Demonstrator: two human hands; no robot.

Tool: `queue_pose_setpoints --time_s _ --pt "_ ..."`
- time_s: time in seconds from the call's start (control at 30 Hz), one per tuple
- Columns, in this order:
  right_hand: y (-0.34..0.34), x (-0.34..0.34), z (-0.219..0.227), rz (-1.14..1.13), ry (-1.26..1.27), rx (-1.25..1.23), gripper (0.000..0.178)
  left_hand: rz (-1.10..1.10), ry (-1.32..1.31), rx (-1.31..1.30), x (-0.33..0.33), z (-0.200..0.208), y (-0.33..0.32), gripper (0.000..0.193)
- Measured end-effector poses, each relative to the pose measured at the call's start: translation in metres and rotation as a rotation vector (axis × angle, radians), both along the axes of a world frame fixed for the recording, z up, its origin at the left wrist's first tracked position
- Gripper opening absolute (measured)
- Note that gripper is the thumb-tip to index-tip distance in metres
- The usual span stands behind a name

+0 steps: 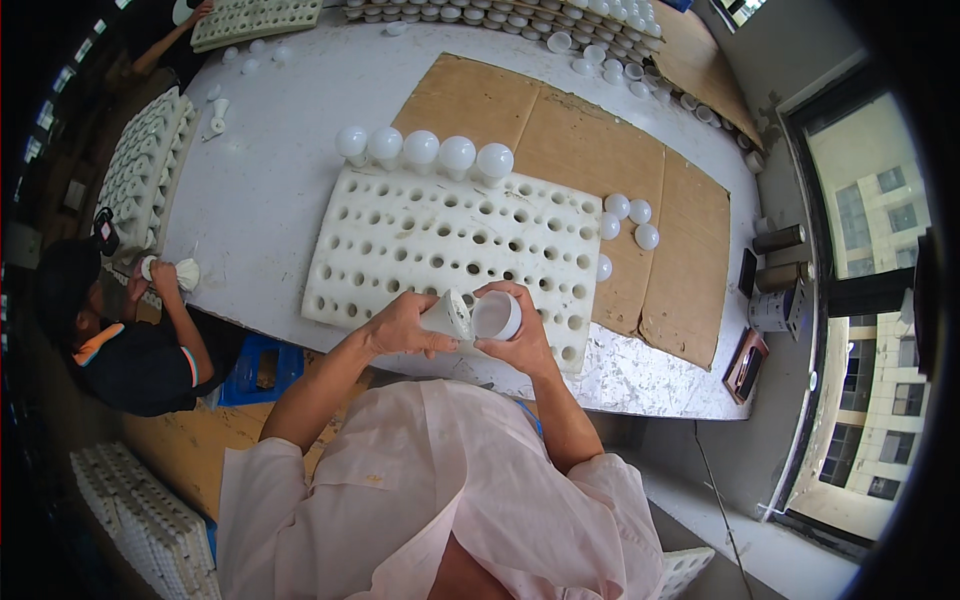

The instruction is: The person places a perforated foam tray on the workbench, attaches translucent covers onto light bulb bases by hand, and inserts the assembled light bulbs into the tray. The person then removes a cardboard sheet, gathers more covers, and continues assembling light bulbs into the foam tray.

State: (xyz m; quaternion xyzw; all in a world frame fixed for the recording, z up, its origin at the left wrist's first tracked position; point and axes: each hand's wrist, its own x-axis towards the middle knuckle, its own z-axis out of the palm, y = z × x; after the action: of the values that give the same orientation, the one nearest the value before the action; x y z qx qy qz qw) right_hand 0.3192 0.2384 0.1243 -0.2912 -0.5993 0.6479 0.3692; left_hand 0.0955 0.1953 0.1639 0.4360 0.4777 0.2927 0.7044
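Over the near edge of a white foam tray (400,215) full of round holes, my two hands are close together. My left hand (402,325) is closed round a white bulb base (447,317), its wide end tilted toward the right. In my right hand (530,345) is a white bulb cover (496,316), its hollow opening facing up toward me. The two parts nearly meet; whether they touch, I cannot tell. Several assembled white bulbs (421,149) stand in a row along the tray's far left edge. Loose white covers (640,211) lie beside the tray's right side.
Flattened cardboard (690,260) covers the table's right part. Stacked bulb covers (500,15) line the far edge. At left, a co-worker (130,330) holds a white part beside stacked foam trays (150,170). Dark cylinders (780,238) and a box (770,312) stand near the window.
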Motion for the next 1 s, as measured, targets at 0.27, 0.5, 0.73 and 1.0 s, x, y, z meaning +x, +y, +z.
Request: queue_pose_setpoints --time_s 0.27,0.5,0.73,1.0 --pt "-0.011 -0.021 0.029 0.157 -0.491 0.277 0.074 -0.172 0.252 0.056 -0.010 0.000 -0.003 0.036" --pt "-0.016 -0.030 0.026 0.203 -0.588 0.363 0.075 -0.171 0.270 -0.007 -0.016 -0.006 -0.009 0.040" --pt "-0.014 -0.034 0.019 0.176 -0.505 0.421 0.071 -0.151 0.240 -0.027 -0.013 -0.002 -0.006 0.047" --pt "-0.005 -0.043 0.016 0.016 0.004 0.813 0.041 -0.173 0.115 -0.014 -0.006 0.009 -0.002 0.043"
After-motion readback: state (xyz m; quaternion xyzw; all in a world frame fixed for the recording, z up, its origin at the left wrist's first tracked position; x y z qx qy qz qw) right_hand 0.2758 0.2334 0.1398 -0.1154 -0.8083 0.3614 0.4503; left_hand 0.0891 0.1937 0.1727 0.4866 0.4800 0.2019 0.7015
